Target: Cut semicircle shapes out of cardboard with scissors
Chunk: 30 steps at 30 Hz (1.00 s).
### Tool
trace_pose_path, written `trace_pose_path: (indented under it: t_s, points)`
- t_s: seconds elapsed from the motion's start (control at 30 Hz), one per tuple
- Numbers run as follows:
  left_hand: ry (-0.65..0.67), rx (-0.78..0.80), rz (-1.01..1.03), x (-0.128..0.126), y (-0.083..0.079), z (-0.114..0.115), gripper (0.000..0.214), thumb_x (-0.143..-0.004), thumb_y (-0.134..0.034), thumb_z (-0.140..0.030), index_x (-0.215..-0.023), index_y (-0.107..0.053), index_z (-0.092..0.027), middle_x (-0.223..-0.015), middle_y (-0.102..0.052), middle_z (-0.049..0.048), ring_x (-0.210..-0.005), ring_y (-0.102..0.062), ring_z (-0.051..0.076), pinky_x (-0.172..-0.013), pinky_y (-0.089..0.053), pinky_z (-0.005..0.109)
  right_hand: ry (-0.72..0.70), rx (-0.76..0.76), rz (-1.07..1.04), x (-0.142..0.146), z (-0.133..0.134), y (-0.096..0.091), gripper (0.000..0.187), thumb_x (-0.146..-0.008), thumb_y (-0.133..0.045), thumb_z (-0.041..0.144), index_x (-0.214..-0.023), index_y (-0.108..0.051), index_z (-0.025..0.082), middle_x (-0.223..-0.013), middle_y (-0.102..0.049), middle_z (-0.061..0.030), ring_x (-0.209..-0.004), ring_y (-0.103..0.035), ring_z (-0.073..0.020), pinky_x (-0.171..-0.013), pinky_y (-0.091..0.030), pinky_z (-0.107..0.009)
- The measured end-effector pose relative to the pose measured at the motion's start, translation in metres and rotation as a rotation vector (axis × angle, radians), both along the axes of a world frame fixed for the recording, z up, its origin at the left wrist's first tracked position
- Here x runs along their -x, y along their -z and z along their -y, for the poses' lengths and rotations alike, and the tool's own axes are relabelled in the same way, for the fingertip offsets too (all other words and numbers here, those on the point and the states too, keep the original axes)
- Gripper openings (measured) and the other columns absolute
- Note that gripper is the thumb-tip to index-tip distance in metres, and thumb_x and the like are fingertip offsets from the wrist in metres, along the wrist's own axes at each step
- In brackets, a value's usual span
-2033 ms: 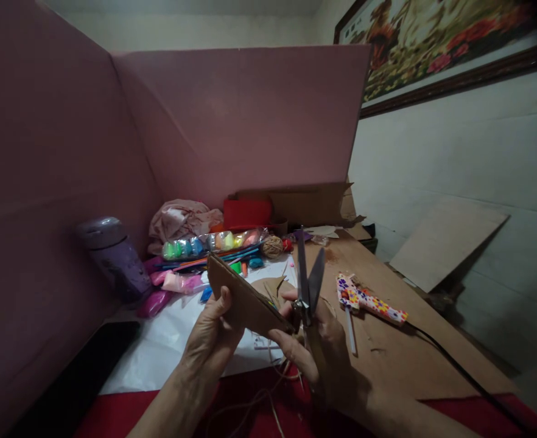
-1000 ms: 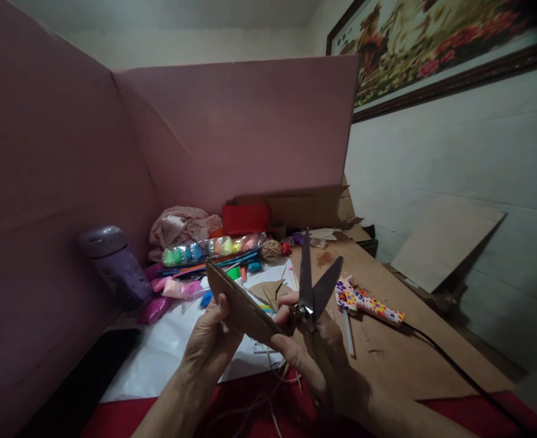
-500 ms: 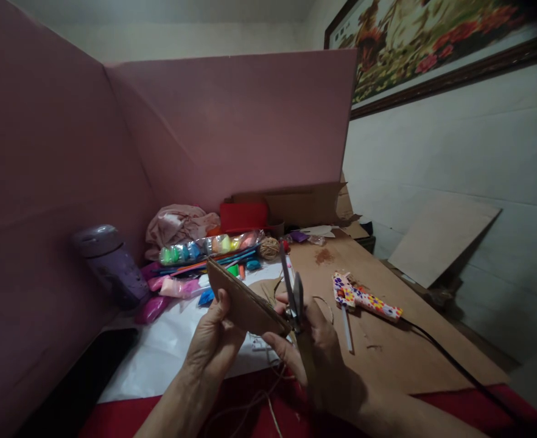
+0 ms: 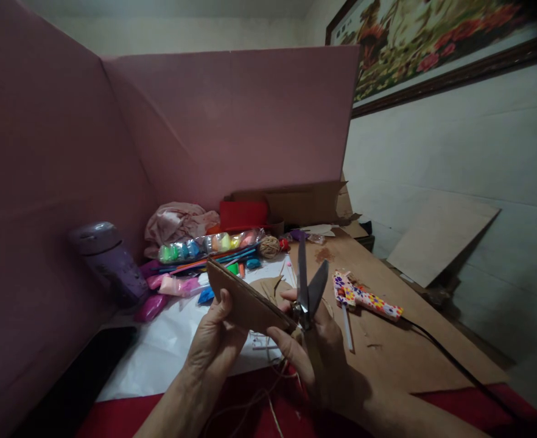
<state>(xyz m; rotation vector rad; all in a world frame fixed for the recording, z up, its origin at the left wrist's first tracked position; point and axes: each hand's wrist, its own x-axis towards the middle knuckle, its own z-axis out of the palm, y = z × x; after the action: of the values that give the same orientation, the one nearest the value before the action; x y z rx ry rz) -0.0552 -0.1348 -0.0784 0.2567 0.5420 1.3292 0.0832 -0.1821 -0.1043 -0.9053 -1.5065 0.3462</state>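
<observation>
My left hand [image 4: 216, 331] grips a folded or layered piece of brown cardboard [image 4: 245, 302], thumb along its near side and fingers behind. The cardboard slants down to the right. In my right hand [image 4: 316, 350] is a pair of scissors [image 4: 304, 301], blades upward and spread apart. The right thumb and fingertips lie at the cardboard's lower right end; whether they pinch it I cannot tell. Thin twine [image 4: 268, 395] hangs in loops below the hands. Behind the cardboard, a round brown cardboard piece [image 4: 262, 286] rests on white paper [image 4: 154, 359].
A floral glue gun [image 4: 366, 298] with a black cord lies on a cardboard sheet [image 4: 400, 359] at right. Farther back are a twine ball [image 4: 269, 247] and packs of coloured clay [image 4: 209, 244]. A purple tumbler [image 4: 113, 264] stands left, near a black flat object [image 4: 81, 383].
The scissor blades have opened wider, one swinging right. My right hand has shifted slightly right, while my left hand and the cardboard stay almost still.
</observation>
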Motion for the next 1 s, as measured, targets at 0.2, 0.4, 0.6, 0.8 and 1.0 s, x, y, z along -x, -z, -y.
trace_pose_path:
  t_s: [0.2,0.4,0.6,0.8,1.0]
  points:
    - [0.056,-0.197,0.002,-0.001,0.009,0.003,0.033,-0.071,-0.065,-0.006,-0.101,-0.066,-0.019,-0.081,-0.072,0.0044,-0.075,-0.067,0.017,-0.074,-0.052,0.027,0.040,0.042,-0.077,0.001,-0.004,-0.001,0.036,-0.075,-0.060,0.017,-0.108,-0.046,0.024,-0.082,-0.060,-0.0004,-0.067,-0.061,-0.0154,-0.061,-0.051,-0.025]
    - [0.018,-0.273,-0.044,0.018,-0.001,0.006,0.024,-0.068,-0.071,-0.016,-0.091,-0.069,-0.017,-0.087,-0.072,0.0068,-0.081,-0.066,0.019,-0.077,-0.052,0.028,0.049,0.066,-0.040,-0.004,0.001,-0.011,0.030,-0.073,-0.059,0.019,-0.102,-0.051,0.023,-0.079,-0.060,-0.0012,-0.065,-0.060,-0.0159,-0.057,-0.050,-0.025]
    - [-0.077,-0.304,-0.082,0.027,-0.012,0.003,0.021,-0.073,-0.067,-0.021,-0.093,-0.068,-0.016,-0.089,-0.072,0.0096,-0.079,-0.067,0.020,-0.077,-0.053,0.033,0.014,0.098,-0.073,-0.003,0.001,-0.006,0.031,-0.073,-0.060,0.021,-0.103,-0.051,0.022,-0.077,-0.061,-0.0011,-0.064,-0.061,-0.0160,-0.056,-0.050,-0.024]
    - [-0.100,-0.308,-0.122,0.026,-0.009,0.002,0.020,-0.066,-0.073,-0.022,-0.083,-0.067,-0.014,-0.081,-0.072,0.0096,-0.074,-0.067,0.022,-0.069,-0.055,0.033,-0.026,0.078,-0.140,0.001,-0.001,-0.001,0.032,-0.073,-0.062,0.020,-0.102,-0.051,0.022,-0.077,-0.062,-0.0016,-0.064,-0.061,-0.0156,-0.055,-0.051,-0.023]
    - [-0.093,-0.310,-0.086,0.026,-0.010,0.002,0.018,-0.063,-0.075,-0.018,-0.079,-0.068,-0.014,-0.077,-0.072,0.0072,-0.071,-0.066,0.017,-0.067,-0.055,0.025,-0.019,0.033,-0.126,0.002,-0.002,0.001,0.032,-0.072,-0.061,0.015,-0.101,-0.051,0.024,-0.074,-0.062,0.0009,-0.057,-0.059,-0.0131,-0.051,-0.049,-0.021]
